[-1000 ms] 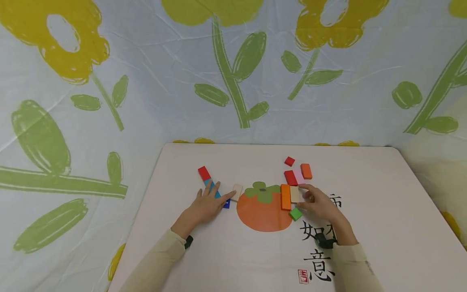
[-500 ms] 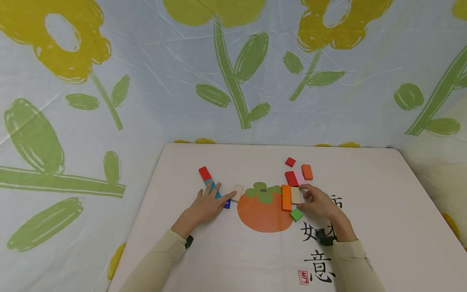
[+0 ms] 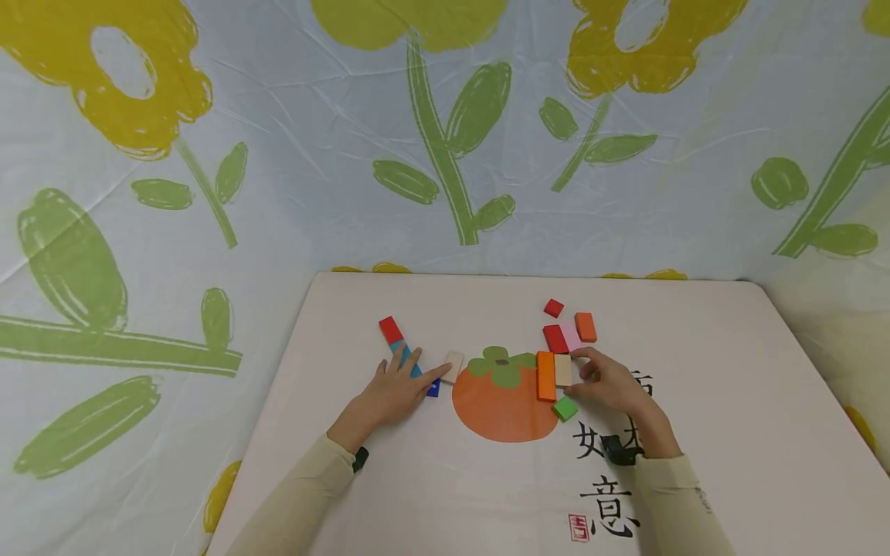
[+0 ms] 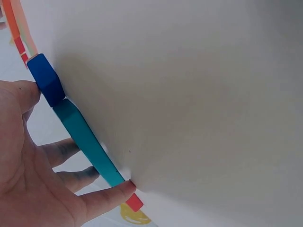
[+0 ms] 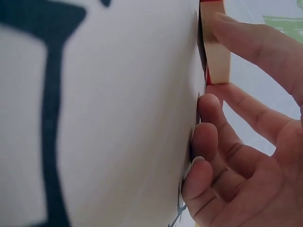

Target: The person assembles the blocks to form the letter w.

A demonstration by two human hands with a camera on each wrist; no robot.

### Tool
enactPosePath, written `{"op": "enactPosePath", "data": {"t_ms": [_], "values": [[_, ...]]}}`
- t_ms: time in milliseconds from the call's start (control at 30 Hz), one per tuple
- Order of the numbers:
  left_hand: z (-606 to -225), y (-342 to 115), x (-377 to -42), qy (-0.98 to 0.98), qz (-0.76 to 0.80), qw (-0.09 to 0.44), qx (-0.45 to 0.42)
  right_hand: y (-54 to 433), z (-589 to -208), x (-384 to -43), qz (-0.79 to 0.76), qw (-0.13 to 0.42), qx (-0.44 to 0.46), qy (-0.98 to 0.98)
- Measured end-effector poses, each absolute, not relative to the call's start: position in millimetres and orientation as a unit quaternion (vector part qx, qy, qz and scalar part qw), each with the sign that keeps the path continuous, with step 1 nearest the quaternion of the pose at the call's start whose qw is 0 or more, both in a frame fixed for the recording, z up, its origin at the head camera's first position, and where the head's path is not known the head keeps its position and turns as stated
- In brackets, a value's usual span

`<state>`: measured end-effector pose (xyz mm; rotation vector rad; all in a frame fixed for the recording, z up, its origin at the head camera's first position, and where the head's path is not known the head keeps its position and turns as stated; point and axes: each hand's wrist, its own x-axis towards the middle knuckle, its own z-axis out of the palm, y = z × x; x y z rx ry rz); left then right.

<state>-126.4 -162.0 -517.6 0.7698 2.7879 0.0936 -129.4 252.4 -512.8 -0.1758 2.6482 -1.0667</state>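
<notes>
My left hand (image 3: pixel 392 391) lies with fingers spread along a slanted row of toy blocks: a red block (image 3: pixel 391 330), a light blue block (image 4: pixel 90 144) and a dark blue block (image 4: pixel 46 80). In the left wrist view, its thumb touches the dark blue block. A pale wooden block (image 3: pixel 455 361) stands close to the thumb tip in the head view. With thumb and index finger, my right hand (image 3: pixel 615 382) pinches a beige wooden block (image 3: pixel 562 371) at its two ends. That block sits beside a long orange block (image 3: pixel 545 377), and its other fingers are curled near the tabletop.
Near the right hand are a green block (image 3: pixel 565 408), a red block (image 3: pixel 555 339), a pink block (image 3: pixel 572 336), a shorter orange block (image 3: pixel 585 327) and a small red block (image 3: pixel 553 308). The white table (image 3: pixel 445 502) bears a printed persimmon (image 3: pixel 501 413) and black characters (image 3: pixel 608 506).
</notes>
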Motion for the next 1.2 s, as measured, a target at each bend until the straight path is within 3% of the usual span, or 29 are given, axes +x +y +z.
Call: {"op": "enactPosePath", "data": {"t_ms": [567, 1200], "values": [[-512.7, -161.6, -124.5, 0.956, 0.048, 0.123, 0.263, 250.9, -499.7, -124.8, -0.405, 0.096, -0.052, 0.908], [-514.9, -162.8, -125.4, 0.956, 0.052, 0.126, 0.259, 193.7, -496.3, -151.3, -0.452, 0.072, -0.079, 0.886]]}}
